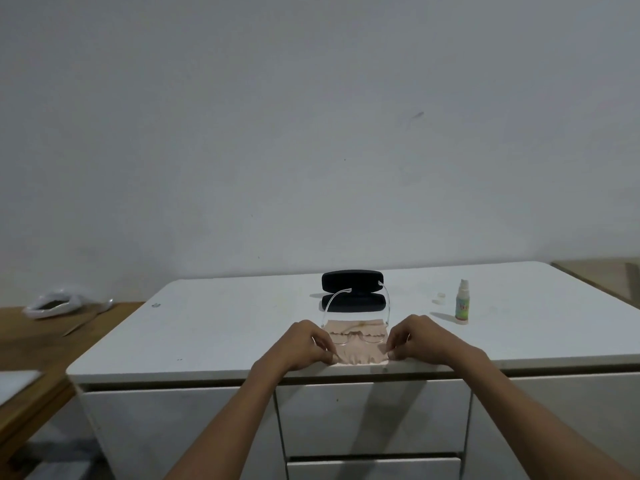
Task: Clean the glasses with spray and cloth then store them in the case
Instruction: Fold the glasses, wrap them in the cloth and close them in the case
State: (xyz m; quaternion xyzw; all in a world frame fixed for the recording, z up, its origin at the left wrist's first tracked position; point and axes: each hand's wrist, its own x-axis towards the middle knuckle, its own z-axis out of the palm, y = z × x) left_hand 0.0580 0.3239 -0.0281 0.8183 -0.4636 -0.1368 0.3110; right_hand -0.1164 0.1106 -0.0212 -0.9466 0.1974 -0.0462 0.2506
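A beige cleaning cloth (pixel 356 351) lies flat at the front edge of the white cabinet top (pixel 225 327). Clear-framed glasses (pixel 356 337) rest on it, lenses toward me and both temples unfolded, pointing away. My left hand (pixel 308 344) pinches the cloth's near left corner. The near right corner is pinched by my right hand (pixel 415 339). Behind the cloth an open black glasses case (pixel 353 294) stands with its lid up. To the right is a small spray bottle (pixel 462 302), upright, with its cap (pixel 440 298) off beside it.
A wooden table (pixel 52 337) stands at the left with a white plastic bag (pixel 52 304) on it. Drawers (pixel 374 417) run below the cabinet's front edge. A plain wall rises behind, and another wooden surface (pixel 602 275) shows at the far right.
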